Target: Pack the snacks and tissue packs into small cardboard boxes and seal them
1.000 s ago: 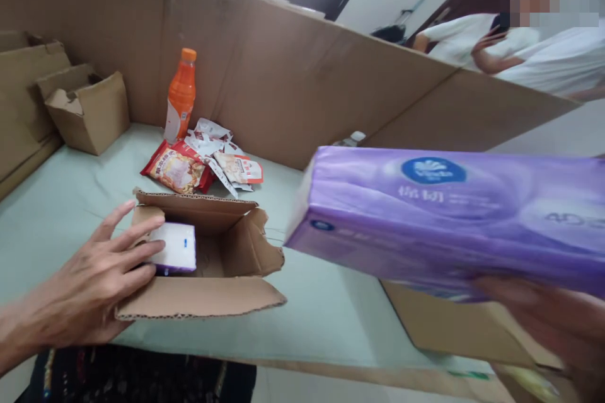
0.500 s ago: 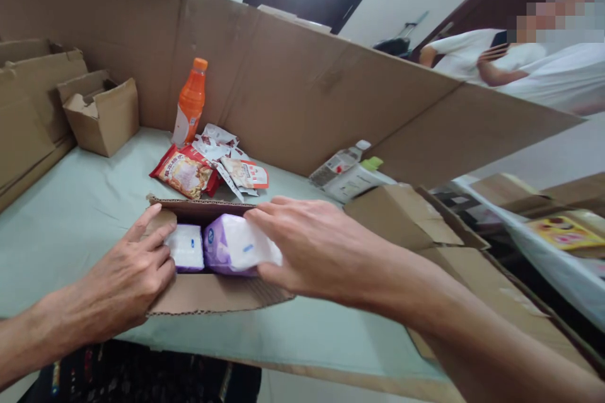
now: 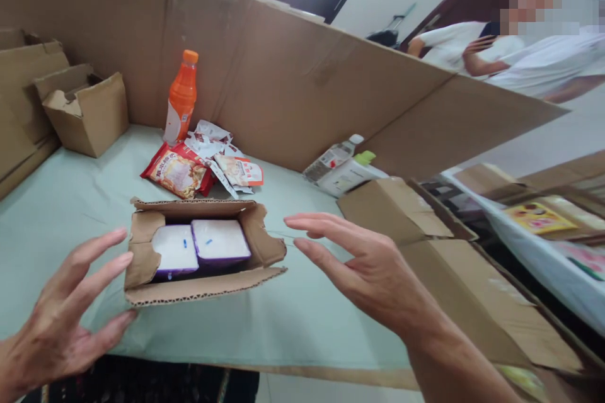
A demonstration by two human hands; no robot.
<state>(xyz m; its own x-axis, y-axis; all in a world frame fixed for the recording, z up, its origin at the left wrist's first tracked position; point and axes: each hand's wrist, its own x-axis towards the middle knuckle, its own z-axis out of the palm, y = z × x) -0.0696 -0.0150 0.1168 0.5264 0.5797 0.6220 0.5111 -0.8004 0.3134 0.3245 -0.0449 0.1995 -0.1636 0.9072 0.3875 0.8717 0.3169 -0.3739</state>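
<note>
An open cardboard box (image 3: 198,286) sits on the pale green table (image 3: 70,201) in front of me. Two purple-and-white tissue packs (image 3: 203,245) stand side by side inside it. My left hand (image 3: 70,321) hovers at the box's left, fingers spread, holding nothing. My right hand (image 3: 363,264) hovers at the box's right, fingers apart and empty. Neither hand touches the box.
Red snack packets (image 3: 198,167) and an orange drink bottle (image 3: 181,96) lie beyond the box. A clear bottle and white container (image 3: 343,170) rest to the right. A small carton (image 3: 87,110) stands far left. Cardboard walls (image 3: 283,88) ring the table. More cartons (image 3: 425,227) sit right. People stand behind.
My right hand carried a large purple tissue pack over, pushed it into the box beside the first one, then let go. Both hands have drawn back from the box.
</note>
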